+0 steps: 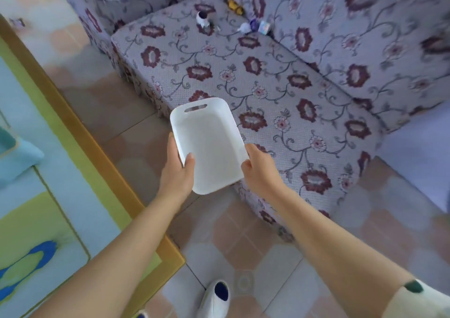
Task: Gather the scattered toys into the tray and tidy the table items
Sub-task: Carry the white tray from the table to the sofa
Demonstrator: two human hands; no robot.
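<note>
Gripping empty tray [211, 145] by near edges, left hand [176, 171] and right hand [259, 169] closed; risking tipping while reaching toys [253, 27] far beyond.

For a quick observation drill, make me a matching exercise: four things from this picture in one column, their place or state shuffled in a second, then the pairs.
Things:
1. white tray
2. black-and-white toy
3. yellow toy
4. white shoe

Places or states:
A. on the tiled floor, at the bottom edge of the view
B. held at its near end by both hands, nothing in it
C. against the sofa's backrest, at the far end of the seat
D. standing on the seat cushion, left of the other toys

Pairs: 1-B, 2-D, 3-C, 4-A
</note>
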